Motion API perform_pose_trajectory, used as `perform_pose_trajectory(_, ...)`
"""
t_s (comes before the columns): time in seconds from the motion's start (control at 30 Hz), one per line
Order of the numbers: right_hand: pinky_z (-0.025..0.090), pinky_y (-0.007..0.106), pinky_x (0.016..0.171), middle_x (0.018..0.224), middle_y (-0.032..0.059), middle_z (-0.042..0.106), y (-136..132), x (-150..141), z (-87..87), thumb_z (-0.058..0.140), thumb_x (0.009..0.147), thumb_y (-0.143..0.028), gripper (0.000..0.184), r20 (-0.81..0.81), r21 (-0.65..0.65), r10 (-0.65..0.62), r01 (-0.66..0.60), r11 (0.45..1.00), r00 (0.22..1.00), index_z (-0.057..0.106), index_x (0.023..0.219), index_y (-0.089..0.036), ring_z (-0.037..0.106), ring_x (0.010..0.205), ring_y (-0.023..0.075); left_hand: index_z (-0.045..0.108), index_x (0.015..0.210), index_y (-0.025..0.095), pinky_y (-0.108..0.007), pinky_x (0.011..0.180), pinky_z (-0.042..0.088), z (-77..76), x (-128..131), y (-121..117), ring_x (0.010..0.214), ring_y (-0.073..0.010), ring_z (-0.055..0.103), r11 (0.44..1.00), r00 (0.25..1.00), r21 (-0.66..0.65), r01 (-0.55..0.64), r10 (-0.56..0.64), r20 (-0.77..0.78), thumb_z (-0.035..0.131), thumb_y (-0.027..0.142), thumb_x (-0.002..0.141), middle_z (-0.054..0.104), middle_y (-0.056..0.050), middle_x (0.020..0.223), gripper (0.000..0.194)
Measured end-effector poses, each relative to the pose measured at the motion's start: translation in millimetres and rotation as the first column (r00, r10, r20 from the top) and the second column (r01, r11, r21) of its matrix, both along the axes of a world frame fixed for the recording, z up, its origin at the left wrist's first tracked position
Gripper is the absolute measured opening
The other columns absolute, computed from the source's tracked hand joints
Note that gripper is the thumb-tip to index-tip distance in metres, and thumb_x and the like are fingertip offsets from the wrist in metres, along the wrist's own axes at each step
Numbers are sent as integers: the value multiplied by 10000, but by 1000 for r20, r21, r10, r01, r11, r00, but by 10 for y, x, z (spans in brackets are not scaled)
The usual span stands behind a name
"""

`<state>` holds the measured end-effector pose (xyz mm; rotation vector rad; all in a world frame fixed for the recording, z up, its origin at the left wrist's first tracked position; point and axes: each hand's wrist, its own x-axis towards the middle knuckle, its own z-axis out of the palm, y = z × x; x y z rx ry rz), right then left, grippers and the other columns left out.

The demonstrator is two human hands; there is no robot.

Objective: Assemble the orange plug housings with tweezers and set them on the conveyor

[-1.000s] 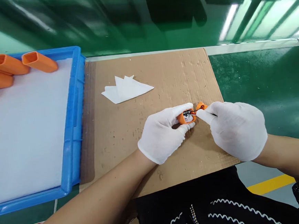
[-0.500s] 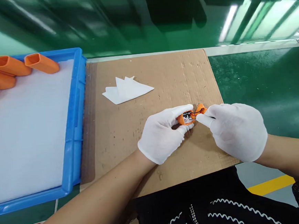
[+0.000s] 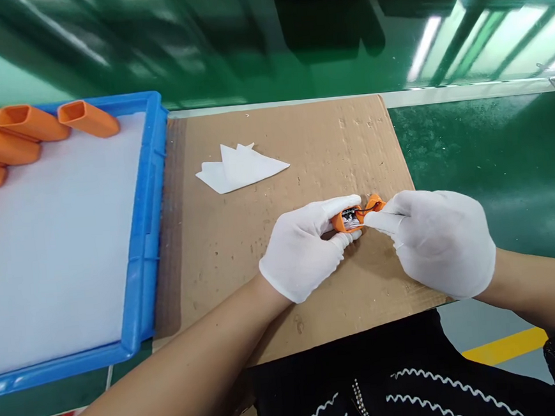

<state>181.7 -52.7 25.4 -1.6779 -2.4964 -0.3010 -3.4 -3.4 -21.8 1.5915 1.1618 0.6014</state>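
Note:
Both my hands wear white gloves and meet over a brown cardboard sheet (image 3: 271, 247). My left hand (image 3: 304, 247) is closed round a small orange casing (image 3: 348, 220) whose open end shows a white and black insert. My right hand (image 3: 436, 240) pinches a small orange cap (image 3: 375, 201) just right of the casing. A thin dark wire runs between the two orange parts. Most of the casing is hidden inside my left fingers.
A blue tray (image 3: 146, 244) with a white liner stands at the left, with several orange tube-shaped casings (image 3: 26, 135) at its far corner. A folded white cloth (image 3: 240, 167) lies on the far cardboard. A green conveyor belt (image 3: 489, 159) runs behind and to the right.
My right hand has brought the orange cap slightly closer to the casing. The whole view has shifted a little; the tray and cloth themselves have not moved.

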Motion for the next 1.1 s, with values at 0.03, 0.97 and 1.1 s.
perform_pose_trajectory(0.03,218,299,531,694,-41,630,2,-2,3,536,800,-100,348,1,-18,0,0,1000,1000,760,929,-333,410,545,134,733,1204,251,-386,1014,564,-4,-1,1,1026,-226,726,1000,1000,4,1,-1,2,706,243,775,758,-16,1184,430)
perform_pose_trajectory(0.97,164,331,568,613,-38,560,0,-52,-47,502,790,-16,307,-10,104,47,-46,994,999,683,770,-263,383,550,139,744,1191,244,-399,1033,567,-35,2,-6,1053,-237,727,999,999,34,8,-9,42,740,261,784,760,-21,1192,408)
perform_pose_trajectory(1.1,161,336,579,591,-31,546,-13,-24,-34,508,830,-44,294,5,85,51,-51,995,999,689,743,-259,396,558,140,744,1198,230,-402,1037,570,-44,-11,-11,1070,-248,725,999,999,34,10,-12,51,740,235,780,756,-36,1207,419)
